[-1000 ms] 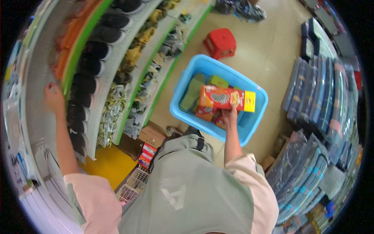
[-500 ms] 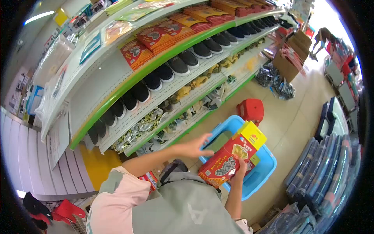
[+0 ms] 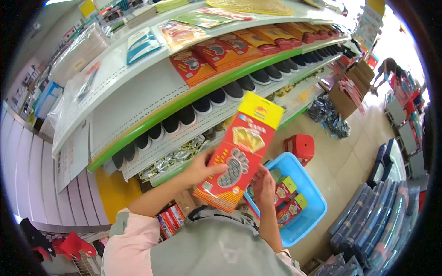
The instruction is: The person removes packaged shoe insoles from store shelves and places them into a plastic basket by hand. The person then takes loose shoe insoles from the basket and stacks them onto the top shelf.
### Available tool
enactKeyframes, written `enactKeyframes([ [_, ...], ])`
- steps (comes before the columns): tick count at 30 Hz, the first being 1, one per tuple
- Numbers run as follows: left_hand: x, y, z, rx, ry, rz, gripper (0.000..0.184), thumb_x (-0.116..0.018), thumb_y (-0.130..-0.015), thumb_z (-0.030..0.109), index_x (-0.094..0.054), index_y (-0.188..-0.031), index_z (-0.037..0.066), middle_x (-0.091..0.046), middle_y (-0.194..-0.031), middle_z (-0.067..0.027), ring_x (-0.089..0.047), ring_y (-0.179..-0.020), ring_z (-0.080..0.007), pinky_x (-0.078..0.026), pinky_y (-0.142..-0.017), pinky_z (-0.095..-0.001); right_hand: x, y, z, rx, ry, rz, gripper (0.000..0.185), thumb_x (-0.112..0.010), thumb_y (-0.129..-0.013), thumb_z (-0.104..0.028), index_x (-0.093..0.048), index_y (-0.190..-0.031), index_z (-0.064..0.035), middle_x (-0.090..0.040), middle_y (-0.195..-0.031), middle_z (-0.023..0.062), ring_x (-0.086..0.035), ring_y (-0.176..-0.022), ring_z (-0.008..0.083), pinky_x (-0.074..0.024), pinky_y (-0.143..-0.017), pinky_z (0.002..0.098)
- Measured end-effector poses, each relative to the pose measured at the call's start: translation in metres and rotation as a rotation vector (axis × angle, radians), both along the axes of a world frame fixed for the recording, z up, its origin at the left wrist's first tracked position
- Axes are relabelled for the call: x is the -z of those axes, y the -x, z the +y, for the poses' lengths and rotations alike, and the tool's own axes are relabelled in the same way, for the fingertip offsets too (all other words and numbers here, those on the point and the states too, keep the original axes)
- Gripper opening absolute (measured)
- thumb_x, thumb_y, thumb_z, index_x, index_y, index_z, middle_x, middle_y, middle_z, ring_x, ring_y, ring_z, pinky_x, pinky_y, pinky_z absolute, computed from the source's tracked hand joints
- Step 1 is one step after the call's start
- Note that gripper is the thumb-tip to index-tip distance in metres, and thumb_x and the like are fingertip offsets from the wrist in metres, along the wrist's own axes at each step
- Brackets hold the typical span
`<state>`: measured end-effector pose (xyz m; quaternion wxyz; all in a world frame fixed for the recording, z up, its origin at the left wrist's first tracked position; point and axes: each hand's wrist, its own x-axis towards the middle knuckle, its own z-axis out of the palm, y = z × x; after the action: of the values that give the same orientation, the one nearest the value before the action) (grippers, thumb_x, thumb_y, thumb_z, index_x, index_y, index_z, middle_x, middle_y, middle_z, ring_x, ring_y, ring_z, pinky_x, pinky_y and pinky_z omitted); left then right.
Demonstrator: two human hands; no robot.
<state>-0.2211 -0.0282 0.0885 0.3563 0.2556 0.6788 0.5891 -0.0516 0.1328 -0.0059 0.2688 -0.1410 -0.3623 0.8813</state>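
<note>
A flat red insole packet with a yellow top and a footprint print is held tilted in front of my chest. My left hand grips its left edge, thumb on the front and fingers partly hidden behind. At the opposite edge, my right hand closes on the packet low down. Below and to the right stands a light blue plastic basket, with smaller red and yellow packets inside. Similar red packets lie in a row on the shelf ahead.
Dark slip-on shoes line the tier under the packets, above a tier of foil-like wrapped goods. A red stool stands behind the basket. Plastic-wrapped rolls are at right. A cardboard box sits at the aisle's far end.
The packet has risen from over the basket, moving up and left toward the shelf. My left hand, apart from it before, now grips it. The smaller packets in the basket have come into fuller view.
</note>
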Motion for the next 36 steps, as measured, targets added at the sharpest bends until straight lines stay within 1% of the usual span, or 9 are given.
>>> enactKeyframes([
  [5,-0.058,0.067,-0.048,-0.285,-0.111,-0.231,0.057,-0.072,-0.085,0.027,-0.049,-0.127,-0.003,-0.063,-0.113,-0.0141,-0.066,-0.093,-0.0198,-0.055,-0.082,-0.0333,0.02,0.005,-0.024,-0.161,0.043,-0.197,0.037,-0.046,-0.102,-0.03,-0.052,-0.12,0.0017,-0.064,-0.112,0.0159,-0.063,-0.095,0.0211,-0.0504,-0.081,0.0329],
  [8,-0.087,0.103,-0.069,-0.384,-0.161,-0.404,0.057,-0.069,-0.087,0.032,-0.049,-0.127,-0.002,-0.065,-0.111,-0.0163,-0.068,-0.092,-0.0236,-0.058,-0.08,-0.0358,0.041,-0.003,-0.036,-0.228,0.088,-0.231,0.035,-0.047,-0.102,-0.028,-0.053,-0.117,0.0016,-0.065,-0.111,0.0148,-0.064,-0.093,0.0201,-0.0509,-0.079,0.0319],
  [11,-0.1,0.143,-0.078,-0.415,-0.23,-0.373,0.052,-0.068,-0.088,0.035,-0.053,-0.124,0.0,-0.066,-0.112,-0.015,-0.069,-0.092,-0.0234,-0.058,-0.078,-0.0365,0.041,-0.007,-0.044,-0.244,0.068,-0.317,0.031,-0.049,-0.101,-0.027,-0.056,-0.112,0.0011,-0.065,-0.108,0.0131,-0.063,-0.089,0.0191,-0.0512,-0.078,0.0317],
  [18,-0.072,0.278,-0.076,-0.473,-0.241,-0.246,0.048,-0.07,-0.085,0.037,-0.058,-0.119,0.006,-0.066,-0.111,-0.0127,-0.066,-0.098,-0.0245,-0.056,-0.084,-0.0394,0.035,0.004,-0.054,-0.139,0.046,-0.331,0.023,-0.052,-0.1,-0.023,-0.058,-0.107,-0.0026,-0.065,-0.101,0.0105,-0.062,-0.086,0.0176,-0.0494,-0.074,0.0305],
  [21,-0.064,0.306,-0.052,-0.466,-0.269,-0.292,0.044,-0.07,-0.086,0.031,-0.057,-0.12,0.006,-0.066,-0.114,-0.0102,-0.065,-0.1,-0.0216,-0.056,-0.084,-0.0374,0.03,0.0,-0.058,-0.069,0.054,-0.337,0.021,-0.053,-0.099,-0.022,-0.059,-0.106,-0.003,-0.066,-0.1,0.0098,-0.063,-0.085,0.0167,-0.0496,-0.073,0.03],
  [28,-0.043,0.341,-0.024,-0.54,-0.199,-0.275,0.051,-0.077,-0.079,0.032,-0.058,-0.119,0.007,-0.066,-0.113,-0.0091,-0.065,-0.1,-0.0228,-0.055,-0.085,-0.0391,0.05,-0.038,-0.061,0.081,0.079,-0.452,0.019,-0.056,-0.097,-0.02,-0.06,-0.105,-0.0026,-0.068,-0.097,0.0099,-0.065,-0.082,0.0159,-0.0512,-0.071,0.029],
  [32,-0.017,0.403,-0.043,-0.404,0.032,-0.204,0.066,-0.075,-0.075,0.053,-0.057,-0.122,0.011,-0.065,-0.115,-0.0085,-0.062,-0.106,-0.0213,-0.05,-0.089,-0.0442,0.055,-0.053,-0.059,0.136,0.102,-0.561,0.02,-0.057,-0.097,-0.02,-0.061,-0.105,-0.0028,-0.068,-0.099,0.0102,-0.065,-0.081,0.0148,-0.0511,-0.071,0.0281],
  [33,-0.008,0.417,-0.048,-0.396,0.148,-0.161,0.071,-0.068,-0.073,0.066,-0.059,-0.119,0.013,-0.064,-0.115,-0.0075,-0.059,-0.111,-0.0204,-0.046,-0.092,-0.0479,0.057,-0.054,-0.058,0.135,0.098,-0.568,0.019,-0.057,-0.097,-0.02,-0.061,-0.105,-0.003,-0.068,-0.099,0.0101,-0.065,-0.081,0.0147,-0.0511,-0.071,0.0281],
  [36,-0.059,0.347,-0.038,-0.415,0.386,0.012,0.074,-0.06,-0.076,0.072,-0.061,-0.113,0.008,-0.067,-0.104,-0.0099,-0.066,-0.094,-0.0221,-0.053,-0.08,-0.0459,0.063,-0.054,-0.053,0.135,0.083,-0.57,0.021,-0.058,-0.096,-0.021,-0.061,-0.105,-0.0022,-0.068,-0.1,0.0103,-0.065,-0.081,0.0147,-0.0511,-0.07,0.028],
])
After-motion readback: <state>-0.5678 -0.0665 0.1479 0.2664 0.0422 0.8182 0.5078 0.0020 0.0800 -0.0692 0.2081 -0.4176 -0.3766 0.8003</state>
